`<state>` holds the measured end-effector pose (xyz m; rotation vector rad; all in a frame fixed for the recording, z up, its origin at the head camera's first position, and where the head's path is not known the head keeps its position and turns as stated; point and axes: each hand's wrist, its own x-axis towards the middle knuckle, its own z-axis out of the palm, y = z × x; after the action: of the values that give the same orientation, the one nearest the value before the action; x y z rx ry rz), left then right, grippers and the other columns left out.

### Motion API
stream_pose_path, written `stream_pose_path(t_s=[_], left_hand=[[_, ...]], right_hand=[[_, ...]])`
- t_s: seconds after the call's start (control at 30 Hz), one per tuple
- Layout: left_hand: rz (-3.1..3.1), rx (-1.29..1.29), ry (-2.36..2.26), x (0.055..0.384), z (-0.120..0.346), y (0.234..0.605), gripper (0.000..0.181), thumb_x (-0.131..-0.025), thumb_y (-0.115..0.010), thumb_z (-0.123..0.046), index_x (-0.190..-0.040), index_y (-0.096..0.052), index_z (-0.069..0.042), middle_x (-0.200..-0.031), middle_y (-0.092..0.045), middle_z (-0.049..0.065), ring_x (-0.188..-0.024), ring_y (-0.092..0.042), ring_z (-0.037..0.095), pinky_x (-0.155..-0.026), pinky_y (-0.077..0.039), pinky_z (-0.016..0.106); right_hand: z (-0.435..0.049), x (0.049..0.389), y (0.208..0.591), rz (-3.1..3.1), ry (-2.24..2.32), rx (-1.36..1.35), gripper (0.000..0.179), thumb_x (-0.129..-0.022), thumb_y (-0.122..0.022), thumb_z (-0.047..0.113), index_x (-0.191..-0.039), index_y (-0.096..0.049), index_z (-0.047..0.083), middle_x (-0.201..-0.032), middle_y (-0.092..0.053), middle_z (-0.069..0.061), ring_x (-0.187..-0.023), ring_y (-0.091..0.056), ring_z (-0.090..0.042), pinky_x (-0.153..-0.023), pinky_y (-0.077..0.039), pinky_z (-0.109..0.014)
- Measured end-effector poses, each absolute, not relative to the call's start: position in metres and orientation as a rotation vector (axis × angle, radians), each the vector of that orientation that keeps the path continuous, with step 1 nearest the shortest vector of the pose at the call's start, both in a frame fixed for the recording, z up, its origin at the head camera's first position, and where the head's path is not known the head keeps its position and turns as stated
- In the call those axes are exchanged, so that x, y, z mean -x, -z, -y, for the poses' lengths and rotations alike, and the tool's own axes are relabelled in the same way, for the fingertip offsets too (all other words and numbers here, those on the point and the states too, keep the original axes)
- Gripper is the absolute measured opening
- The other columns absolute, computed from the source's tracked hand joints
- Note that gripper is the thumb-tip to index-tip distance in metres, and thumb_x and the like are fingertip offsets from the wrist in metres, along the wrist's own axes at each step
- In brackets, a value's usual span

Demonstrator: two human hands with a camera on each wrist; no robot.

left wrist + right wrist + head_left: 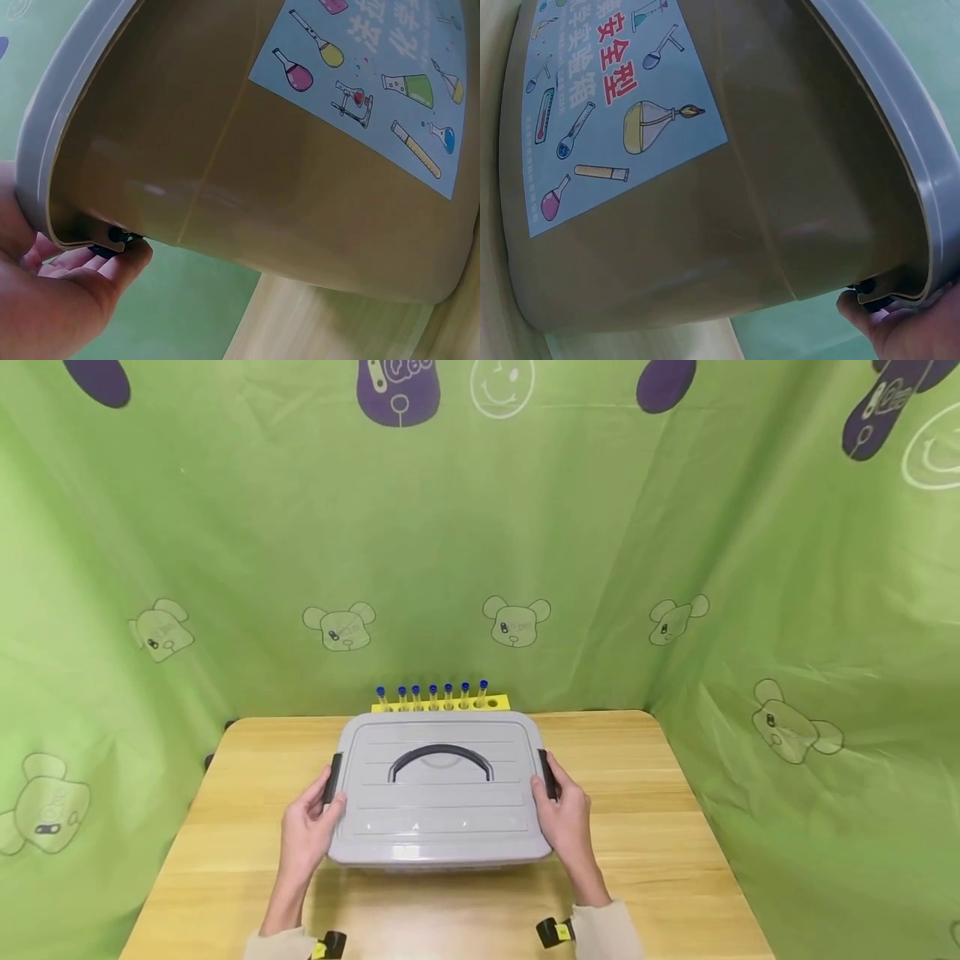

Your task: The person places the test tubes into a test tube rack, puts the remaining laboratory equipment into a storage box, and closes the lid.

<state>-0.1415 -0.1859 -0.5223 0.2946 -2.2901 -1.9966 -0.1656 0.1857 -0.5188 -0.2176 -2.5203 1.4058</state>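
A grey plastic storage box (442,814) with its lid on stands in the middle of the head view, its dark carrying handle (441,748) lying across the lid. My left hand (307,822) grips the box's left side at the black latch (332,778), thumb on the lid's edge and fingers under the rim. On the other side my right hand (566,822) holds the matching latch (547,775) the same way. Both wrist views show the box's front wall with a blue label (622,112) printed with drawings of lab glassware.
Just behind the box is a yellow rack (493,702) holding several blue-capped test tubes (447,695). Everything is on a wooden table (660,843), with a green patterned curtain (450,527) around its back and sides.
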Motion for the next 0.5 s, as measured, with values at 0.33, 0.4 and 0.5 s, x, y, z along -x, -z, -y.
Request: stream_pose_path(t_s=[0.33, 0.4, 0.5], left_hand=[[2.234, -0.254, 1.998, 0.13, 0.194, 0.525, 0.057, -0.1, -0.064, -0.001, -0.151, -0.041, 0.007, -0.156, -0.04, 0.025, -0.142, -0.042, 0.037, -0.1, -0.043, 0.009], [2.23, -0.244, 2.004, 0.129, 0.195, 0.524, 0.058, -0.1, -0.063, -0.002, -0.152, -0.04, 0.007, -0.158, -0.038, 0.025, -0.144, -0.039, 0.038, -0.102, -0.042, 0.009], [2.269, -0.213, 1.991, 0.13, 0.198, 0.524, 0.061, -0.101, -0.064, -0.008, -0.155, -0.038, 0.003, -0.16, -0.035, 0.024, -0.145, -0.037, 0.039, -0.105, -0.039, 0.01]], right_hand=[[-0.177, 0.159, 0.517, 2.526, -1.455, 0.239, 0.052, -0.1, -0.067, 0.014, -0.147, -0.052, -0.001, -0.144, -0.055, -0.025, -0.128, -0.058, -0.035, -0.105, -0.052, -0.042], [-0.178, 0.16, 0.516, 2.533, -1.492, 0.225, 0.053, -0.101, -0.066, 0.015, -0.149, -0.05, 0.0, -0.148, -0.052, -0.024, -0.132, -0.055, -0.035, -0.107, -0.049, -0.039], [-0.183, 0.159, 0.513, 2.549, -1.55, 0.21, 0.053, -0.105, -0.061, 0.023, -0.152, -0.047, 0.003, -0.152, -0.049, -0.021, -0.137, -0.051, -0.032, -0.112, -0.046, -0.037]])
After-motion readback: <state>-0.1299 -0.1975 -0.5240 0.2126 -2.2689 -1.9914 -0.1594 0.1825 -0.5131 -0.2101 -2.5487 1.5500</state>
